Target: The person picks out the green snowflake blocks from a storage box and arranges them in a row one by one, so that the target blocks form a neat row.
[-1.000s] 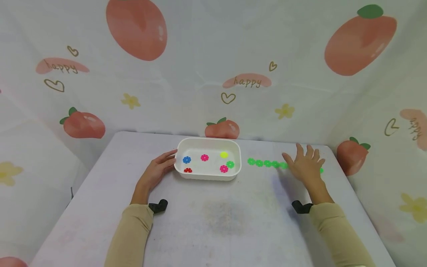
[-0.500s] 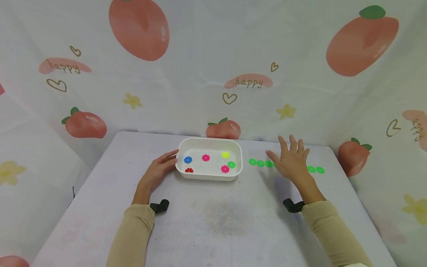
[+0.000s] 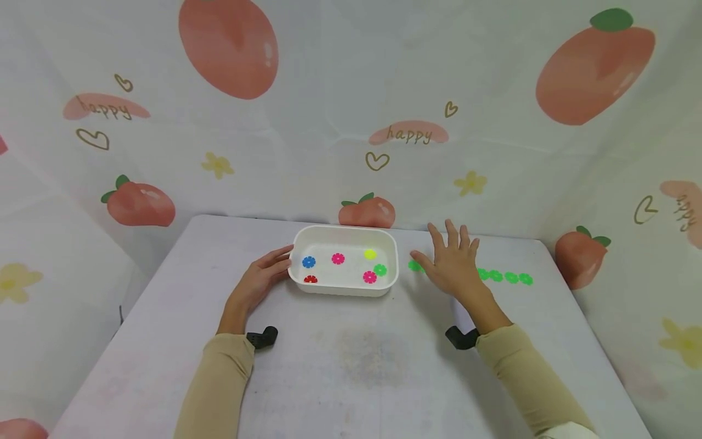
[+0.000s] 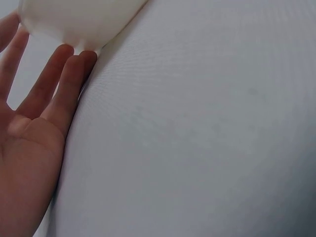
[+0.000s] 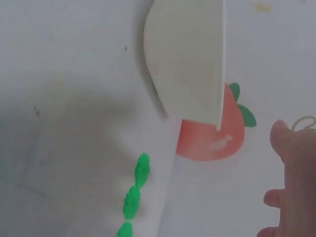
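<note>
A white tray (image 3: 344, 291) stands mid-table and holds several small flower-shaped pieces: blue (image 3: 309, 262), red (image 3: 310, 280), two pink, a yellow (image 3: 370, 254) and a green one (image 3: 380, 269). My left hand (image 3: 261, 279) rests flat on the table with straight fingers (image 4: 66, 79) touching the tray's left wall (image 4: 79, 22). To the tray's right a chain of green flower pieces (image 3: 503, 277) (image 5: 132, 197) lies in a row. My right hand (image 3: 451, 263) hovers open with spread fingers over the chain's left part, hiding its middle.
The grey table (image 3: 362, 360) ends at a peach-print cloth backdrop (image 3: 384, 134) behind and on both sides. Black wrist camera mounts (image 3: 262, 337) sit by both beige sleeves. The tray's outer wall (image 5: 187, 59) fills the top of the right wrist view.
My right hand has slid left along the green chain toward the tray, uncovering the chain's right end. The left hand and tray have stayed put.
</note>
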A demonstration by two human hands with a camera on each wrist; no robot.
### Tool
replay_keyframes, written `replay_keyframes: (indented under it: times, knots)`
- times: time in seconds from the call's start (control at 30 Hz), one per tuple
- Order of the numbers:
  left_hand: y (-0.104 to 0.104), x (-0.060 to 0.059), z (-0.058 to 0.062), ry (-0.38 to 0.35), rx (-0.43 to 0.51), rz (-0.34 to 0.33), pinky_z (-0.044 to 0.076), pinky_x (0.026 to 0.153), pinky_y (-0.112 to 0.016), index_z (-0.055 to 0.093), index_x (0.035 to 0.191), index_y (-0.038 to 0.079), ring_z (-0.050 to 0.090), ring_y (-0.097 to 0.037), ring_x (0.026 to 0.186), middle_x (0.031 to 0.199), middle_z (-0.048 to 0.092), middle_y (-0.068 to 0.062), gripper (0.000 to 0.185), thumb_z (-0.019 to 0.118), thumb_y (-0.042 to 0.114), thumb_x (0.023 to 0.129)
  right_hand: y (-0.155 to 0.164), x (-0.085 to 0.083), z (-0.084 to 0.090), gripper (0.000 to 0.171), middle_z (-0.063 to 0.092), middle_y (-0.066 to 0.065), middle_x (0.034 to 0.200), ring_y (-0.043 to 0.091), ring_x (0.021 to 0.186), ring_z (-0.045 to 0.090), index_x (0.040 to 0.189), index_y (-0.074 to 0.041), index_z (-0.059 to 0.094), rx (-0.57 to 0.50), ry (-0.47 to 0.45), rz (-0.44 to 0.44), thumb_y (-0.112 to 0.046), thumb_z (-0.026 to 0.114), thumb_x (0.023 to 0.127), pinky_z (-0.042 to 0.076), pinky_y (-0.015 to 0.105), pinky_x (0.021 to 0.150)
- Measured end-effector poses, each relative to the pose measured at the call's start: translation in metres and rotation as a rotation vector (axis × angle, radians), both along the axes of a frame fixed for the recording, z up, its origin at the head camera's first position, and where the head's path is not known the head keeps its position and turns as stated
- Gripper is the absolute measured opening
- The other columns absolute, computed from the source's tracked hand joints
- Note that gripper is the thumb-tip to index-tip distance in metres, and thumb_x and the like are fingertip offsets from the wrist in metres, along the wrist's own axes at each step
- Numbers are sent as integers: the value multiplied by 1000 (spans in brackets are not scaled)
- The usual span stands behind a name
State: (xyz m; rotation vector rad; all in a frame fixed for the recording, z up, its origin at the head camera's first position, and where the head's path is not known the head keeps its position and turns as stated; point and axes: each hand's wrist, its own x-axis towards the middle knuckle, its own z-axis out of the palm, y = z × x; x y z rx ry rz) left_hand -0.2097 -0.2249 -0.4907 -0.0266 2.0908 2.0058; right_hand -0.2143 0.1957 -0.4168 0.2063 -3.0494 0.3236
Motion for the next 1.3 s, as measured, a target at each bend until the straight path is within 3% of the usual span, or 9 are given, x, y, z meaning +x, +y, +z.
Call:
replay_keyframes:
  times: [0.27,0.47,0.97,1.3]
  knots:
    - [-2,0,4,-27,23,-3,46,103,-22,45,143,23,49,-20,130,148,43,-7,53,62,30,93,-27,-3,0,84,3,19,160,48,145,-3,154,-22,15,2,6,42,-70,39,89,-2,74,111]
    - [-2,-2,0,3,28,9,50,94,-15,48,141,24,53,-15,123,146,46,-7,53,64,33,91,-43,-3,2,83,4,18,160,47,146,-2,154,-23,15,-14,4,94,-69,39,90,-3,73,112]
    - [0,-2,2,5,26,8,50,94,-15,47,141,23,54,-13,122,146,46,-8,54,64,34,91,-86,-5,-2,82,7,15,160,45,146,2,155,-25,12,-22,-42,175,-66,41,90,2,70,114]
    - [0,-3,0,-8,40,8,51,93,-16,49,141,24,56,-9,118,145,46,-8,54,65,33,90,-112,-5,-4,80,3,10,162,40,148,4,153,-24,17,-118,-96,240,-67,41,90,7,69,115]
